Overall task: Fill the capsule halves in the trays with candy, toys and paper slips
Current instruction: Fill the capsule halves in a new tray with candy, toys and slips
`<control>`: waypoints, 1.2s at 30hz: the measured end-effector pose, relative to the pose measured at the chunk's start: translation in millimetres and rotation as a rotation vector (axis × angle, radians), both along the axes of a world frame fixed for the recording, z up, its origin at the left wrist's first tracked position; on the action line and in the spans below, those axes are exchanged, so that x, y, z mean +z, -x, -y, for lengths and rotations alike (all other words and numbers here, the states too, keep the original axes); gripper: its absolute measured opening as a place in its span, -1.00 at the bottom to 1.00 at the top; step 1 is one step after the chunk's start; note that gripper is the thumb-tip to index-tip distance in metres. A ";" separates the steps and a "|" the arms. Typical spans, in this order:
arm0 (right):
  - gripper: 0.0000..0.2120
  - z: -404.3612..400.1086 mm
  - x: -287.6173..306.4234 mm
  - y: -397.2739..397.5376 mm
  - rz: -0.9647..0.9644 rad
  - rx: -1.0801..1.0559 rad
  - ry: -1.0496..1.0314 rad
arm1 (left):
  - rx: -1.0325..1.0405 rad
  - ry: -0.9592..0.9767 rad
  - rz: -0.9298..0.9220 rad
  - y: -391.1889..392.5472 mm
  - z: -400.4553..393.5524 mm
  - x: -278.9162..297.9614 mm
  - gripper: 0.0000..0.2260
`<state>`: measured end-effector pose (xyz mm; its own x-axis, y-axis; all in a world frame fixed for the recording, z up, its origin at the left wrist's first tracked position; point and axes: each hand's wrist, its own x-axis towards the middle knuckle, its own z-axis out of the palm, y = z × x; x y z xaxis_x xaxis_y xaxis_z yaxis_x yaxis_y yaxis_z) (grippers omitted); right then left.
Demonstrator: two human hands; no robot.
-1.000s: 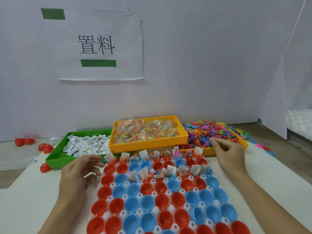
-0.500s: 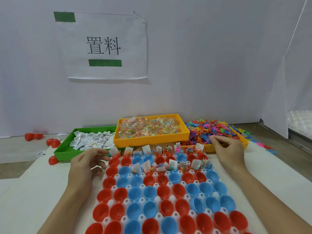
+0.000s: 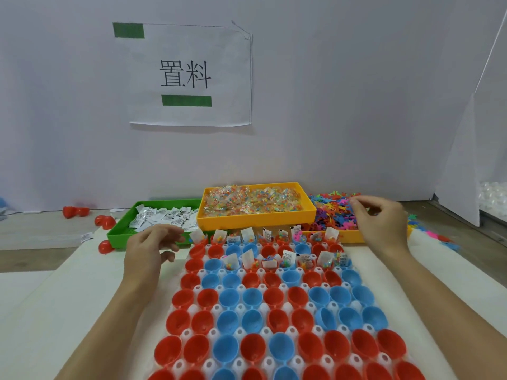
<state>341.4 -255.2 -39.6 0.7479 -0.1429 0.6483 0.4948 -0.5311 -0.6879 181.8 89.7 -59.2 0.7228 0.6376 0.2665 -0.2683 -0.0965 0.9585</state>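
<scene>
A: Right hand (image 3: 381,223) is over the pile of coloured toys (image 3: 333,212), fingers curled together; whether they're pinching one, can't tell.

B: Left hand (image 3: 149,248) hovers loosely spread by the green tray (image 3: 120,231) of paper slips (image 3: 164,216), empty.

A: Candy (image 3: 255,200) fills the yellow tray (image 3: 258,220); only the far capsule halves (image 3: 247,297) are filled.

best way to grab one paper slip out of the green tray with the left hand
Pinch one slip by a raised edge or corner, coming from above. The slips lie loose and mostly flat, overlapping in the shallow green tray, so a flat face offers little to grip. The left hand hovers open at the tray's near right corner, so the nearest slips there look easiest.
</scene>
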 end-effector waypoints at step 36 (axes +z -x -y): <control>-0.86 -4.2 -7.6 -0.7 -0.030 0.120 0.188 | -0.243 -1.084 -0.543 0.6 21.0 82.1 -0.87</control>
